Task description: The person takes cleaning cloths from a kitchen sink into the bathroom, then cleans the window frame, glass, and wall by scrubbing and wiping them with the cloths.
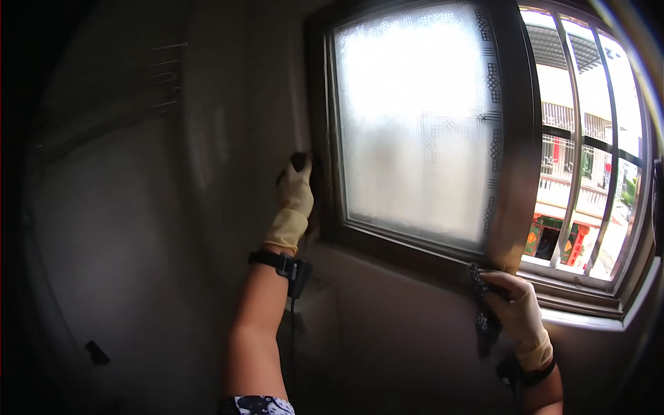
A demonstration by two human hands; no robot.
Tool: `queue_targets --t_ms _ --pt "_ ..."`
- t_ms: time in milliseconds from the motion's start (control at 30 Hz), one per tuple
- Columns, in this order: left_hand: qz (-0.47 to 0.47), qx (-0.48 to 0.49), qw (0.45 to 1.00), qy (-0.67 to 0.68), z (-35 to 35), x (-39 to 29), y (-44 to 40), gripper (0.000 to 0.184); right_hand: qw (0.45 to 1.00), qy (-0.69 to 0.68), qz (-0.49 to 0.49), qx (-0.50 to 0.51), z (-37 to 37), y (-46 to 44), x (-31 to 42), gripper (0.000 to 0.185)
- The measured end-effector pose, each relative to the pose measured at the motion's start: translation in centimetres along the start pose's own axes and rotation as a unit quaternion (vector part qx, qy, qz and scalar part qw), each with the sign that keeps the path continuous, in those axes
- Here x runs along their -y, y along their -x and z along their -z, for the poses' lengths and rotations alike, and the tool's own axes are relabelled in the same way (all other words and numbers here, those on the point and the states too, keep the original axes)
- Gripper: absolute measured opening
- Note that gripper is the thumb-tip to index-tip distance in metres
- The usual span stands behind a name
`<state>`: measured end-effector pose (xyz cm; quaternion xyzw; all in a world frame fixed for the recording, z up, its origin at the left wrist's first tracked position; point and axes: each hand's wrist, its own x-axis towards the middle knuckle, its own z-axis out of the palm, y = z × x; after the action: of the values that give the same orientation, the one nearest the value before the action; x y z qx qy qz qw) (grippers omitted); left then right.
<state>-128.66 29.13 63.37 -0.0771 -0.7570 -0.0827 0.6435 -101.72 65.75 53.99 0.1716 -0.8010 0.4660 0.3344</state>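
My left hand (296, 197), in a cream rubber glove, is raised beside the left edge of the dark window frame (325, 131). Its fingers are closed around a small dark pad-like thing (299, 162), mostly hidden by the glove. At the lower right corner of the frosted window pane (415, 159), my right hand (520, 311), gloved the same way, grips a crumpled dark cloth (485, 315). The cloth hangs below the fingers, close to the bottom of the frame. Each wrist wears a black strap (280, 263).
Metal window bars (574, 138) cross the bright opening on the right, with a building outside. A white sill edge (588, 319) runs beneath it. The dim wall (111, 228) on the left bears a small dark object (97, 353) low down.
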Motion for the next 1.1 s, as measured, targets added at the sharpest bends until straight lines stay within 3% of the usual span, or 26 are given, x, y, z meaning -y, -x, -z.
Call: queue_targets --t_ms 33,67,133,200,267,333,400,533,633,667,733,833,867,933,1000,1100 --pt "0.161 0.084 0.971 0.158 -0.5 -0.8 1.5 0.037 1.0 -0.018 0.004 -0.007 -0.1 0.1 -0.4 0.03" --pt "0.168 0.093 0.97 0.15 -3.0 0.1 3.3 0.04 0.999 -0.038 0.008 -0.01 -0.3 0.1 -0.5 0.03" --pt "0.151 0.332 0.928 0.083 3.0 -1.6 4.3 0.04 0.998 -0.056 -0.017 -0.005 -0.3 0.2 -0.2 0.03" --pt "0.085 0.45 0.889 0.006 4.5 -2.0 5.3 0.043 0.996 -0.075 -0.039 -0.007 -0.5 -0.3 -0.9 0.03" --pt "0.069 0.411 0.909 0.003 4.5 0.7 2.9 0.038 0.996 -0.072 -0.048 -0.018 -0.7 -0.7 -0.9 0.029" --pt "0.176 0.351 0.919 0.034 6.1 4.5 0.0 0.029 0.995 -0.071 -0.061 -0.019 -0.7 -0.9 -0.9 0.029" --pt "0.164 0.356 0.916 -0.085 7.9 7.9 -1.7 0.024 0.996 -0.068 -0.048 -0.02 -0.6 -1.0 -1.0 0.028" --pt "0.23 0.366 0.898 -0.081 10.7 10.4 -3.3 0.022 0.998 -0.041 -0.019 -0.034 -0.7 -1.3 -1.4 0.028" --pt "0.24 0.23 0.943 -0.038 10.7 9.8 -4.1 0.026 0.998 -0.046 -0.034 -0.033 -0.5 -0.9 -0.8 0.028" --pt "0.24 0.226 0.943 -0.045 9.9 10.1 -4.5 0.026 0.998 -0.05 -0.033 -0.034 -0.5 -0.9 -0.7 0.028" --pt "0.224 0.08 0.969 0.07 7.5 10.7 -6.3 0.028 0.998 -0.031 -0.026 -0.045 -0.3 -0.7 -1.1 0.028" --pt "0.237 -0.021 0.956 0.171 6.2 8.7 -9.6 0.031 0.996 -0.06 -0.046 -0.049 -0.2 -0.4 -1.7 0.03" --pt "0.24 -0.053 0.933 0.261 5.0 8.5 -10.7 0.033 0.996 -0.067 -0.045 -0.047 -0.2 -0.2 -2.1 0.033" --pt "0.259 -0.099 0.922 0.272 7.0 4.8 -12.6 0.041 0.996 -0.063 -0.044 -0.049 -0.1 0.0 -2.3 0.033" --pt "0.189 -0.113 0.948 0.232 8.0 2.1 -14.2 0.05 0.997 -0.048 -0.038 -0.045 -0.1 0.0 -2.6 0.033" --pt "0.175 -0.191 0.928 0.267 6.6 -0.6 -18.9 0.054 0.998 0.061 0.006 -0.033 0.0 0.5 0.5 0.034"
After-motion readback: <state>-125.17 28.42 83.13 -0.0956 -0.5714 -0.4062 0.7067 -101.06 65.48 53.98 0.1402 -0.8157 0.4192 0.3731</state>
